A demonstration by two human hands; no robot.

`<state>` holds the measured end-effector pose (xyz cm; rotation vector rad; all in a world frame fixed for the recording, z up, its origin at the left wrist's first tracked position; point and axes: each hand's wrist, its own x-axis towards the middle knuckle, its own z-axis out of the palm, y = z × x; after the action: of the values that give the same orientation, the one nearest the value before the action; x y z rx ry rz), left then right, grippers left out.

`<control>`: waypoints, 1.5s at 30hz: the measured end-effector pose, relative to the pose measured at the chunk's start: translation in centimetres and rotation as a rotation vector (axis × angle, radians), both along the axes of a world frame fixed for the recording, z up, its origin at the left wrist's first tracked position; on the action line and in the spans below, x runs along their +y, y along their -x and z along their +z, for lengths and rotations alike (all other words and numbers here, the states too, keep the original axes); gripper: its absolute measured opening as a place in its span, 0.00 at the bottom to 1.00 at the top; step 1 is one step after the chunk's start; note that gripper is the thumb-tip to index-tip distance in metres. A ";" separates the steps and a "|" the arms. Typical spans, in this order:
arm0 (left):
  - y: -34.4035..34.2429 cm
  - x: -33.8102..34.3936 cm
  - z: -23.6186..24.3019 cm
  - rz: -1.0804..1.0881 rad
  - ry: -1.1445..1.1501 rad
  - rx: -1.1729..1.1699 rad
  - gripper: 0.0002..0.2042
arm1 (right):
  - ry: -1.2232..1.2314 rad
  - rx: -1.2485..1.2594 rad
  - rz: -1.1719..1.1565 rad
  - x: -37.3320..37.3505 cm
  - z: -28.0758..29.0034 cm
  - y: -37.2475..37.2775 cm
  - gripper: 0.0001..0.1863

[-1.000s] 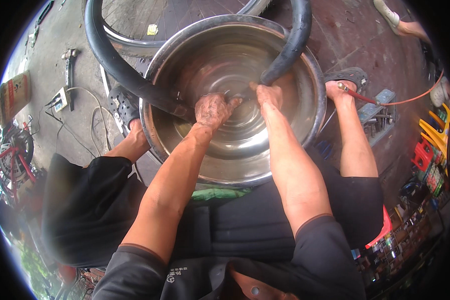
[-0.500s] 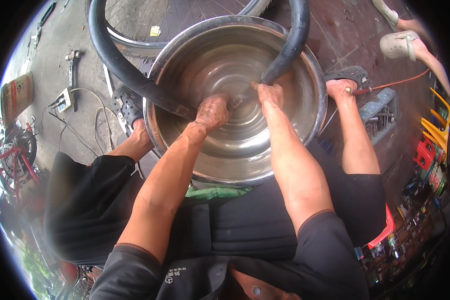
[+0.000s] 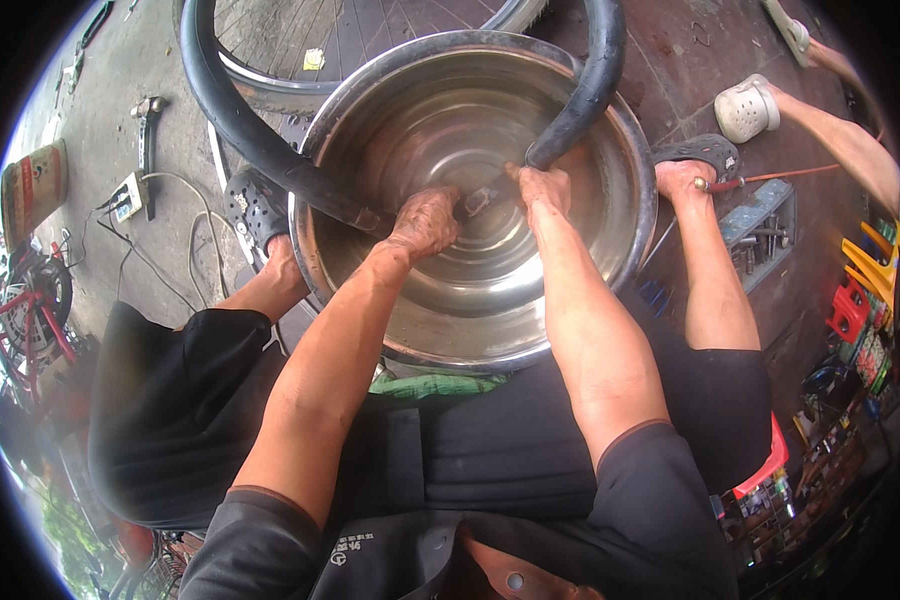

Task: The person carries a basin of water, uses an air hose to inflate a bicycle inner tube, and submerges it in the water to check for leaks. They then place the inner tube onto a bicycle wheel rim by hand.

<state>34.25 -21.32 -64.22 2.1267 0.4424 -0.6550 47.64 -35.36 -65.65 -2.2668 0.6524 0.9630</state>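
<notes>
A large steel basin (image 3: 470, 340) sits between my legs with shallow water in it. A black rubber inner tube (image 3: 253, 134) arches over the far rim and dips into the water on both sides. My left hand (image 3: 425, 218) is closed around a stretch of the tube in the water, left of the basin's middle; what lies under its fingers is partly hidden. My right hand (image 3: 542, 188) grips the tube a little to the right, thumb along it. Between my hands a short submerged piece of tube shows, with a lighter patch, blurred by the water.
A spoked bicycle wheel (image 3: 240, 78) lies beyond the basin. At left are a hammer-like tool (image 3: 145, 135), a power strip (image 3: 127, 198) with cables and a bucket (image 3: 32, 190). At right are a red hose (image 3: 800, 172), tool tray (image 3: 755, 230), plastic stools (image 3: 870, 265) and another person's legs (image 3: 830, 140).
The other person's foot in a pale clog has stepped in from the right, toward the basin. My hands and the tube have shifted only slightly.
</notes>
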 end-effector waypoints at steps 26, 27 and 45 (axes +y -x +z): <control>0.0 0.0 0.0 0.038 0.011 0.000 0.13 | -0.008 -0.019 -0.012 0.0 -0.2 0.0 0.25; 0.0 0.0 -0.1 0.027 0.003 -0.008 0.13 | 0.012 -0.013 -0.006 -0.1 -0.4 0.0 0.25; 0.2 -0.3 0.3 0.043 -0.020 -0.020 0.14 | 0.033 -0.001 0.023 0.5 1.1 -0.1 0.26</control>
<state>34.10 -21.64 -63.96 2.1346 0.4835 -0.6064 47.75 -34.87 -64.57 -2.3081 0.6469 0.9685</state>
